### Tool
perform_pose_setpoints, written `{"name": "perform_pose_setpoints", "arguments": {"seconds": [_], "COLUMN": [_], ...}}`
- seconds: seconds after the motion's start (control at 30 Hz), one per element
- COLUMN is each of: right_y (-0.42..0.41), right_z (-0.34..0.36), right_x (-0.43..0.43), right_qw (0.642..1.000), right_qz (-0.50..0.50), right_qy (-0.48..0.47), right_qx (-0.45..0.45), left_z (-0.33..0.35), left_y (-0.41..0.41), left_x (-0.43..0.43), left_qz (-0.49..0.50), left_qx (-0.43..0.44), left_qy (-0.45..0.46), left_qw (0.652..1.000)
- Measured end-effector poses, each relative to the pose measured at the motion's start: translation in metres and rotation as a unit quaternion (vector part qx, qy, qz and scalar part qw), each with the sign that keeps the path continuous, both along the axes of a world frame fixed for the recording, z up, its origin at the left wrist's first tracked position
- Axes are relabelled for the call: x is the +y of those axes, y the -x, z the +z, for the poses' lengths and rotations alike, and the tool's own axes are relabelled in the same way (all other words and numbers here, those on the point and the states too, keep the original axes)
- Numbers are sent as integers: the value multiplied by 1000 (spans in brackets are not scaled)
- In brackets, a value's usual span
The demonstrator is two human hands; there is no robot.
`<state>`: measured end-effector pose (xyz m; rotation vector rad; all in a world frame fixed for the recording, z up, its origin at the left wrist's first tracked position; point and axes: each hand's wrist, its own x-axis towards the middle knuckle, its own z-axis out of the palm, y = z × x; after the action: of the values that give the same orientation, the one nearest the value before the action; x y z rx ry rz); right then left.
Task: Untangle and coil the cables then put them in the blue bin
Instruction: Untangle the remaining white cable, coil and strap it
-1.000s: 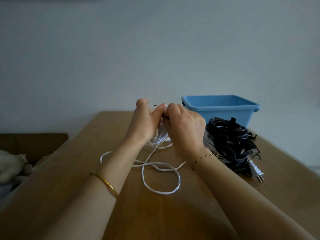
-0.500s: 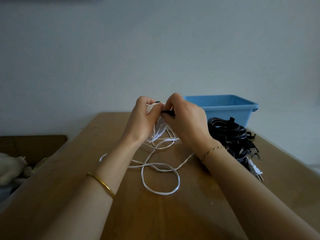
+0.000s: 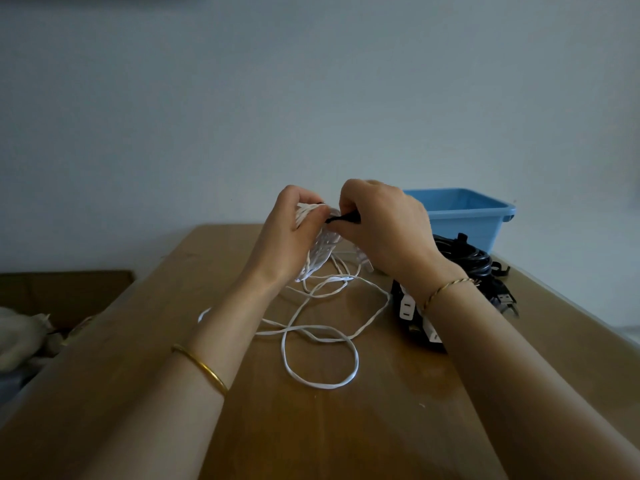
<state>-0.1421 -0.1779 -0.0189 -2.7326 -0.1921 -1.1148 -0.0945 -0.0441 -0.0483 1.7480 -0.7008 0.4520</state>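
At the far left edge a white cloth (image 3: pixel 20 337) lies bunched beside a brown box (image 3: pixel 62 289), both off the wooden table (image 3: pixel 346 427). The left forearm reaches in from the near left, with a gold bangle (image 3: pixel 201 367) on it. The left hand (image 3: pixel 287 230) is raised above the middle of the table, fingers curled round a bundle of white cable (image 3: pixel 320 251). The coiled part hangs down from the palm. The rest of that cable trails onto the table in loose loops, the largest of them lying nearer than the hands.

Just right of it, almost touching, the right hand (image 3: pixel 384 230) pinches a small black piece (image 3: pixel 341 219) between thumb and fingertips, right against the top of the white bundle (what the piece is cannot be made out). A thin twisted bracelet (image 3: pixel 446 289) sits on the right wrist.

Partly hidden behind that wrist, a heap of black cables (image 3: pixel 467 258) lies on the right side of the table. A white plug (image 3: pixel 407 306) shows at the heap's left edge and a USB plug (image 3: pixel 505 299) at its right. The blue bin (image 3: pixel 464 220) stands at the far right corner of the table, just behind the heap. No cable shows above its rim.
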Motion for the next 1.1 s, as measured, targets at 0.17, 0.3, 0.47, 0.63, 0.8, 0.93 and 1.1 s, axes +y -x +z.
{"name": "perform_pose_setpoints", "arguments": {"seconds": [0.17, 0.3, 0.47, 0.63, 0.8, 0.93, 1.1], "right_y": [-8, -12, -16, -18, -17, -18, -17], "right_z": [-4, -13, -25, -27, -30, -32, -29], "right_x": [-2, 2, 8, 10, 12, 15, 15], "right_qw": [976, 948, 949, 957, 967, 969, 967], "right_qz": [175, 209, 208, 192, 166, 153, 172], "right_qy": [-131, -235, -217, -184, -145, -113, -141], "right_qx": [-10, -35, -93, -113, -131, -160, -122], "left_z": [1, 2, 1, 0, 2, 1, 3], "left_y": [1, -1, -3, -1, -7, -7, -9], "left_x": [1, 2, 2, 2, 2, 2, 5], "left_qz": [-29, -42, -44, -61, -19, -11, 1], "left_qx": [-5, -11, 17, 30, 27, 6, -6], "left_qy": [0, 9, 40, 58, -4, -26, -23], "left_qw": [1000, 999, 998, 996, 999, 1000, 1000]}}
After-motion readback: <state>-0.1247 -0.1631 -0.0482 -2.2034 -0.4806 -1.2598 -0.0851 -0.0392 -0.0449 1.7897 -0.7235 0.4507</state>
